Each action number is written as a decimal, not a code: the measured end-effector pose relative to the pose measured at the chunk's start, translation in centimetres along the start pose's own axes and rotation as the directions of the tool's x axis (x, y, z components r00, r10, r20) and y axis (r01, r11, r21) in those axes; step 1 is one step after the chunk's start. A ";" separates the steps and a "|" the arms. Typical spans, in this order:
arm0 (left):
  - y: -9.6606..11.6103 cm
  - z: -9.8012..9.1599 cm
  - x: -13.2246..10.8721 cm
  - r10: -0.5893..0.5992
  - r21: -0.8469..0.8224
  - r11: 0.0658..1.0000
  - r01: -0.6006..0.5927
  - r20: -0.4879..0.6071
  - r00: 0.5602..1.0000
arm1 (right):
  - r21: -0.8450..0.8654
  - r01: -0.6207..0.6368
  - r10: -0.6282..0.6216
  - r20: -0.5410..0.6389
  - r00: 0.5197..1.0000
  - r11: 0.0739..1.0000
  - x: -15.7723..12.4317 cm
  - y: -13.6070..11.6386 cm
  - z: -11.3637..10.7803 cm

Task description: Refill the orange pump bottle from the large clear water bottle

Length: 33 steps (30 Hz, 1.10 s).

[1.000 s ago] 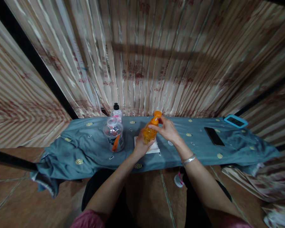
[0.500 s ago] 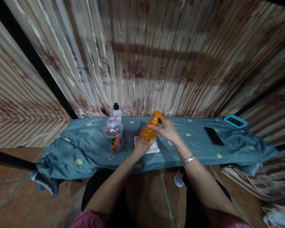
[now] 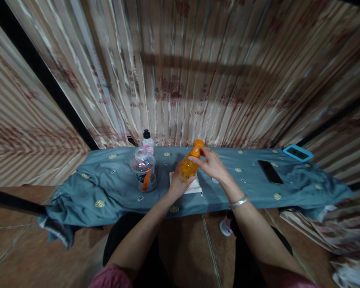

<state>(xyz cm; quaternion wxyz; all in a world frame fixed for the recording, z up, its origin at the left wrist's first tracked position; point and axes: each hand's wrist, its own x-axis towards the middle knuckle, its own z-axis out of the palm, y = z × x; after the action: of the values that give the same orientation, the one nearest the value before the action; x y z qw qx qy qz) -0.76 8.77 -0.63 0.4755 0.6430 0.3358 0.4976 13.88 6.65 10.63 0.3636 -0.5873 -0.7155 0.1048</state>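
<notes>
An orange pump bottle [image 3: 188, 168], see-through in its lower part, is held tilted over the middle of the table. My left hand [image 3: 177, 182] wraps round its body from the left. At the neck, just under the orange pump head, the fingers and thumb of my right hand [image 3: 210, 162] close on the bottle from the right. Beneath them lies a folded white cloth [image 3: 195, 187]. To the left stands a clear plastic cup [image 3: 141, 176] with dark lettering and an orange patch. Close behind it is a clear bottle [image 3: 148, 143] with a black cap.
A blue-green cloth with yellow pineapple prints covers the table [image 3: 228, 192]. On the right lie a black phone [image 3: 270, 172] and a blue-framed device [image 3: 298, 153]. A small white round thing [image 3: 215, 180] sits by my right wrist. Behind hangs a striped curtain [image 3: 174, 80].
Hardly anything differs. My hands keep the same grip on the orange pump bottle, with only a very slight shift of the right fingers.
</notes>
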 end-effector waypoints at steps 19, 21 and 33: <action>-0.1 0.1 0.0 -0.004 0.001 1.000 0.004 -0.010 1.000 | 0.020 -0.039 0.039 -0.010 0.999 0.999 0.1 0.0 0.1; -0.2 0.1 0.0 0.004 0.008 1.000 -0.004 -0.010 1.000 | 0.028 -0.043 0.043 -0.012 0.999 0.999 0.1 0.0 0.1; 0.1 0.0 0.0 -0.004 0.017 1.000 0.004 -0.016 1.000 | 0.022 -0.002 0.002 -0.001 1.000 1.000 -0.3 -0.1 0.1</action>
<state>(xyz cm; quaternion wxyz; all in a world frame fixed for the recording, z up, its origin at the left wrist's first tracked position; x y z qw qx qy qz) -0.80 8.74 -0.50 0.4683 0.6424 0.3451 0.4988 13.74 6.40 10.55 0.3705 -0.5838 -0.7136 0.1127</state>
